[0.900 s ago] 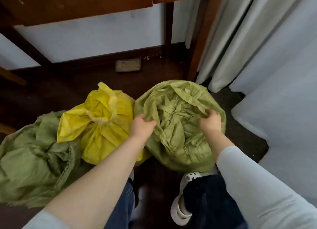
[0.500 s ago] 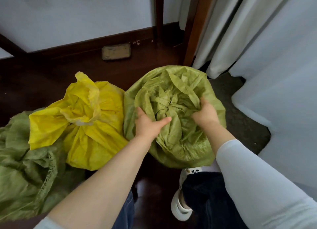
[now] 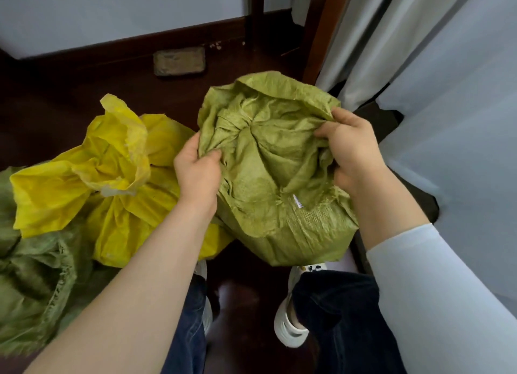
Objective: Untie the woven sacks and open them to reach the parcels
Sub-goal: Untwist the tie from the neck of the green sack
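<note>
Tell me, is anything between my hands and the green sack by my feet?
Nothing visible: the left hand and right hand grip the sack directly, either side of its gathered centre.

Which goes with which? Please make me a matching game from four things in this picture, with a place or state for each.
Things
1. green sack on the right
2. yellow sack
3. green sack on the left
4. flat block

Places or states
A. lies alone close to the wall, touched by nothing
B. sits between the two green sacks, neck gathered
C. gripped on both sides by the left hand and the right hand
D. at the edge of the view, frayed rim showing

Pairs: 1-C, 2-B, 3-D, 4-A.
</note>
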